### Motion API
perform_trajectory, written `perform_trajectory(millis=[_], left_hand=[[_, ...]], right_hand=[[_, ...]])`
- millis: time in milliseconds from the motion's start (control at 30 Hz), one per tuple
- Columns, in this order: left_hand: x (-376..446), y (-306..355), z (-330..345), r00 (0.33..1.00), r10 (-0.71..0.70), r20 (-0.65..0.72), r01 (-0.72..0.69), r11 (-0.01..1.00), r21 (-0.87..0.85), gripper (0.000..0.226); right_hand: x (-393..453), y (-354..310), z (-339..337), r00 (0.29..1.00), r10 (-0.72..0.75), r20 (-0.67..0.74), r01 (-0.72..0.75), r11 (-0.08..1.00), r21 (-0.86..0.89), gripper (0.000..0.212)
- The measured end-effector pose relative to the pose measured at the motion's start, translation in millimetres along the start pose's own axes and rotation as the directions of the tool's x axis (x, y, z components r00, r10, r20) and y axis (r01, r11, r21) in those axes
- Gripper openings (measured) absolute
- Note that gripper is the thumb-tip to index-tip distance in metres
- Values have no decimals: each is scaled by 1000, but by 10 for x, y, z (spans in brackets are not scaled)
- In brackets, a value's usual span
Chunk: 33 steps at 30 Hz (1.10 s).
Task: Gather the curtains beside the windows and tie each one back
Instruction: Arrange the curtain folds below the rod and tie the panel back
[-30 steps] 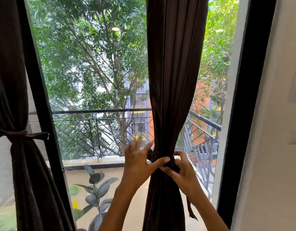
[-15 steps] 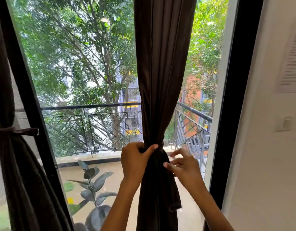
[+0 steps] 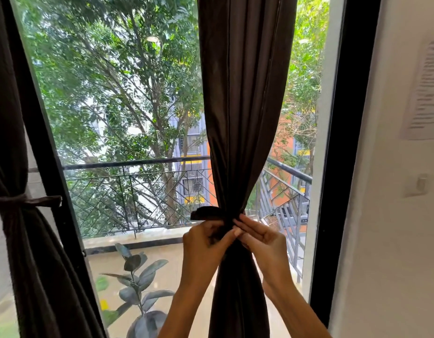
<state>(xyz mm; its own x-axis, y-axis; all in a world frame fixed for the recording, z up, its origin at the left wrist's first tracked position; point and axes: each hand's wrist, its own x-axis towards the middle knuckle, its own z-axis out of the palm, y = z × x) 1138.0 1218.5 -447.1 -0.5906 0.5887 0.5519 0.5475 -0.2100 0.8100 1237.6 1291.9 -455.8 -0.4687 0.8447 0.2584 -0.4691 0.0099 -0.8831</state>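
The gathered brown curtain (image 3: 245,118) hangs before the window glass (image 3: 128,118), leaving open room to its left up to the black window frame (image 3: 47,167) and only a narrow gap on its right before the black jamb (image 3: 342,167) and white wall (image 3: 394,215).

A dark brown curtain (image 3: 245,106) hangs gathered at its waist before a window. The left hand (image 3: 206,242) and right hand (image 3: 262,237) pinch a matching tie-back (image 3: 206,213) wrapped around it. Another curtain (image 3: 13,167), far left, is already tied.
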Motion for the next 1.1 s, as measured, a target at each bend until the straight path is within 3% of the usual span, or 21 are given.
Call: perform_trajectory(millis=[33, 100, 167, 267, 367, 500, 600, 733, 800, 867, 933, 1000, 1100], left_hand=[[-5, 22, 2, 1000, -18, 3, 18, 1000, -12, 2], [32, -2, -24, 995, -87, -41, 86, 996, -33, 18], [89, -42, -65, 986, -138, -93, 135, 990, -35, 27], [110, -49, -88, 981, -159, -109, 158, 987, -19, 21], [98, -20, -105, 981, -181, -71, 177, 983, -56, 15], [82, 29, -130, 964, -265, 18, 261, 936, -237, 9], [59, 22, -136, 965, -260, 41, 261, 927, -269, 11], [62, -55, -76, 988, -45, -148, 44, 999, -9, 4], [37, -27, -48, 964, 136, -231, -122, 990, 74, 17], [32, -24, -49, 935, 311, -168, -290, 947, 139, 31], [67, -69, -84, 906, 422, -9, -414, 893, 175, 41], [156, -139, -135, 879, 460, 126, -476, 857, 198, 39], [259, -183, -169, 879, 444, 171, -474, 850, 229, 22]], right_hand=[[-10, 39, 16, 998, -56, -1, 56, 996, -72, 41], [-41, 118, 47, 981, -195, 13, 191, 943, -271, 50], [-74, 192, 75, 936, -349, 49, 331, 822, -464, 52], [-71, 273, 98, 865, -485, 129, 445, 622, -644, 58], [-40, 295, 90, 817, -547, 181, 496, 508, -704, 55], [-1, 301, 57, 744, -623, 243, 547, 358, -757, 35], [54, 322, 11, 693, -674, 258, 589, 322, -741, 23], [100, 345, -3, 690, -679, 251, 602, 348, -719, 18], [106, 363, -13, 697, -669, 258, 604, 353, -714, 19], [115, 396, -38, 701, -654, 283, 608, 342, -716, 20], [127, 423, -59, 716, -629, 304, 610, 351, -711, 19], [139, 428, -68, 732, -600, 322, 608, 364, -705, 22], [127, 416, -77, 748, -558, 361, 618, 384, -686, 16]])
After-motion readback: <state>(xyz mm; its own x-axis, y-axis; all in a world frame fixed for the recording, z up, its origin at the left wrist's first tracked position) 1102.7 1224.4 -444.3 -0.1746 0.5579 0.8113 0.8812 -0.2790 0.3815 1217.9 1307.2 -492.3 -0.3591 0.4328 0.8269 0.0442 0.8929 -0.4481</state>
